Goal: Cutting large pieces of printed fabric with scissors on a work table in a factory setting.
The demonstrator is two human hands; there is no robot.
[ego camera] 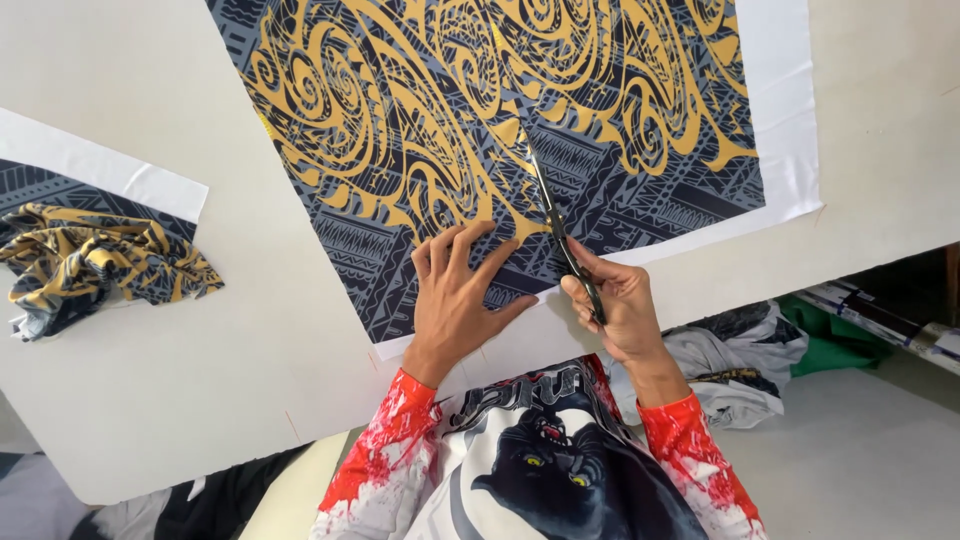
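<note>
Mid-panel, scissors (560, 225) cut fabric (420, 120).

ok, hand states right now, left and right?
Left hand: open, fingers spread, pressed flat on the patterned fabric.
Right hand: closed around the handles of black scissors, blades in the fabric.

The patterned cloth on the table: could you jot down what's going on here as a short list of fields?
Cloth: grey and gold patterned fabric with a white border, spread flat on a white table
Left hand: left hand pressed flat on the fabric near its lower edge
Right hand: right hand holding black scissors, blades pointing up into the fabric
Elsewhere: crumpled scrap of similar cloth at the table's left
</note>
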